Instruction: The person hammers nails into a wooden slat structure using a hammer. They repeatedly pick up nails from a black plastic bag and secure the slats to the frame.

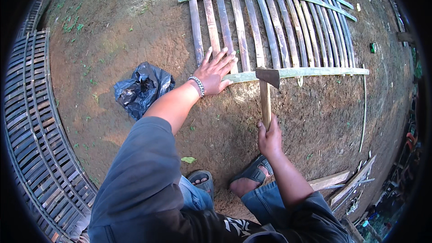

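My left hand (216, 74), a chain bracelet at its wrist, lies flat with fingers spread on the near left corner of a bamboo slat panel (252, 27). Its palm covers the left end of the panel's green near crosspiece (310, 72). In my right hand (270, 138) is a hatchet (265, 101), gripped low on its wooden handle. The dark hatchet head (268, 77) is uppermost and overlaps the crosspiece in view; whether it touches cannot be told. Two more green crosspieces run over the slats farther off.
A crumpled black plastic bag (144, 87) rests on the soil left of my forearm. Along the left edge stands a dark slatted bamboo panel (38, 121). Wooden boards (330, 180) lie at lower right, and a thin stick (364, 112) lies by the panel's right end. My sandalled feet are below.
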